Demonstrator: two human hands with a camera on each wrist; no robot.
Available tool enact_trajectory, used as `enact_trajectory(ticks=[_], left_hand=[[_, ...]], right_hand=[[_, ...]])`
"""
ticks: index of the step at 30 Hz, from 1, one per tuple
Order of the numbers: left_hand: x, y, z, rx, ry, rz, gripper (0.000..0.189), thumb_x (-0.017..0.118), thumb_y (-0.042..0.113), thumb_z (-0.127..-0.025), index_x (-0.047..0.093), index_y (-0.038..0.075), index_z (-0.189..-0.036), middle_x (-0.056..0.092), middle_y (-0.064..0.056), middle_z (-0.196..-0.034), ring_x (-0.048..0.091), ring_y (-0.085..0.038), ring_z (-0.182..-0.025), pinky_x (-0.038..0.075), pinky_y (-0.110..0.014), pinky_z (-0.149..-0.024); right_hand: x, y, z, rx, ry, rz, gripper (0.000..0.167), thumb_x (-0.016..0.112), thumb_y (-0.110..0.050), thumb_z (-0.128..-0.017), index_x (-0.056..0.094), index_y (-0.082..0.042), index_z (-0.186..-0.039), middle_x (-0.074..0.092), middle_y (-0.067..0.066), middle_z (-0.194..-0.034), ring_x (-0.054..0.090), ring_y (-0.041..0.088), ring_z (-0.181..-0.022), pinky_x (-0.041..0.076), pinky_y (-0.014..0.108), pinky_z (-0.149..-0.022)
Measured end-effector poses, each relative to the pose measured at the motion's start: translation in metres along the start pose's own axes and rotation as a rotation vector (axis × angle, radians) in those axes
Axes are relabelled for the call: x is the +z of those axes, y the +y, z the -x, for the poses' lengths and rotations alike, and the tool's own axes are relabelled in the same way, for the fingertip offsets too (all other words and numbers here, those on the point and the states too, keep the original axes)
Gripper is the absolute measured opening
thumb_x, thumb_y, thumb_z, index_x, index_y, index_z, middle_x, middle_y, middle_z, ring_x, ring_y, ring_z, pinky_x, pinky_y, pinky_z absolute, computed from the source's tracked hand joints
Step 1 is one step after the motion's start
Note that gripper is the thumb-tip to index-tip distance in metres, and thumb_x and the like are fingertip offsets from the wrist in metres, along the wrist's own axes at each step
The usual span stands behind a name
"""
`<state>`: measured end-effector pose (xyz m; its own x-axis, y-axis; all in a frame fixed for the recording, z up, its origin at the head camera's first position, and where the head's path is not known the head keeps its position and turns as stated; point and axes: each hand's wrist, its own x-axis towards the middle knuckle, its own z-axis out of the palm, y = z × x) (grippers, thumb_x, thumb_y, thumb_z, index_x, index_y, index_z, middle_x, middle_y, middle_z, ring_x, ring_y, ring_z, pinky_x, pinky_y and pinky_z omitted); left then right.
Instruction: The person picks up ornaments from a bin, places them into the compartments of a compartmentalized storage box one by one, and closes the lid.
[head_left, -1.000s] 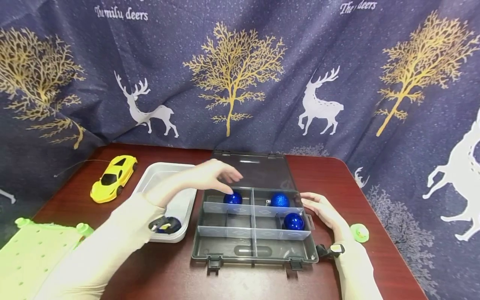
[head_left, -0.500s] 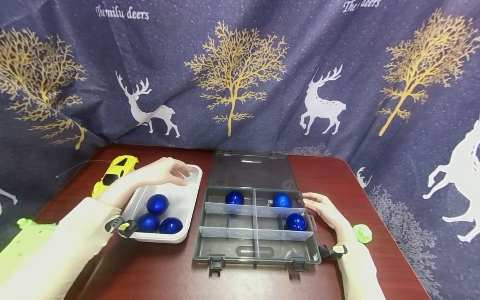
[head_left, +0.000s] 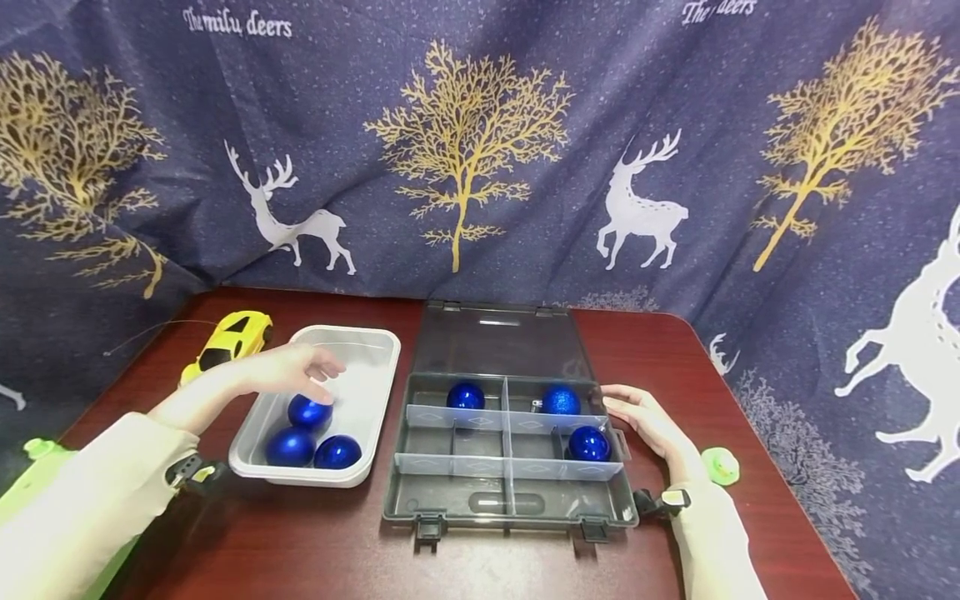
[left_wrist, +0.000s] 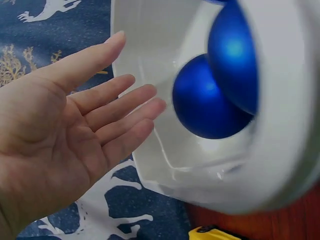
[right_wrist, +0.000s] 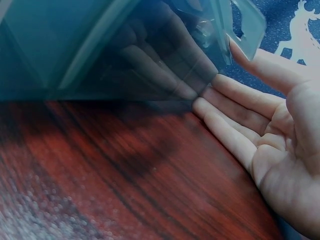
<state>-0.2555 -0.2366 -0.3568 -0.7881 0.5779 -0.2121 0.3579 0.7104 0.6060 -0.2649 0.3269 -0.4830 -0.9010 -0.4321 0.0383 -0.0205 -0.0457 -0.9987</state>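
My left hand [head_left: 288, 369] hovers over the white tray [head_left: 393, 367] with nothing in its fingers. Three blue ornament balls lie in that tray: one ball [head_left: 309, 412] just under the hand, another [head_left: 291, 447] at the near left, a third [head_left: 337, 452] at the near right. In the left wrist view, the palm is bare and the fingers are spread. My right hand [head_left: 645, 417] touches the right wall of the grey see-through compartment box [head_left: 506, 522] with extended fingertips. Inside the box, a shiny ball [head_left: 466, 396] sits back left, a glittery ball [head_left: 560, 401] back right, and a shiny ball [head_left: 588, 443] middle right.
The box's lid [head_left: 502, 342] lies folded back behind it. A yellow toy car [head_left: 228, 342] stands left of the tray. To the right of my right wrist is a small green toy [head_left: 721, 466]. A light green thing [head_left: 45, 483] shows at the left edge.
My left hand has moved left from above the box's back-left ball to over the tray, then lower towards the balls there. My right hand has stayed at the box's side.
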Motion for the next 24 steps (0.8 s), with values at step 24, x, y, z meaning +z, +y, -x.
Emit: enact_trajectory(ticks=[24], left_hand=[[0.0059,-0.01,0.0035,-0.044,-0.106,-0.118,0.062,0.082,0.014,-0.075,0.055,-0.019,-0.12,0.06,-0.035,-0.12,0.056,-0.05,-0.115,0.044,-0.058,-0.101]], right_hand=[[-0.001,0.0012,-0.0002,-0.003,0.0,0.008,0.027,0.048,0.0,-0.099,0.065,-0.012,-0.116,0.073,-0.006,-0.106,0.07,0.006,-0.095,0.056,0.021,-0.085]])
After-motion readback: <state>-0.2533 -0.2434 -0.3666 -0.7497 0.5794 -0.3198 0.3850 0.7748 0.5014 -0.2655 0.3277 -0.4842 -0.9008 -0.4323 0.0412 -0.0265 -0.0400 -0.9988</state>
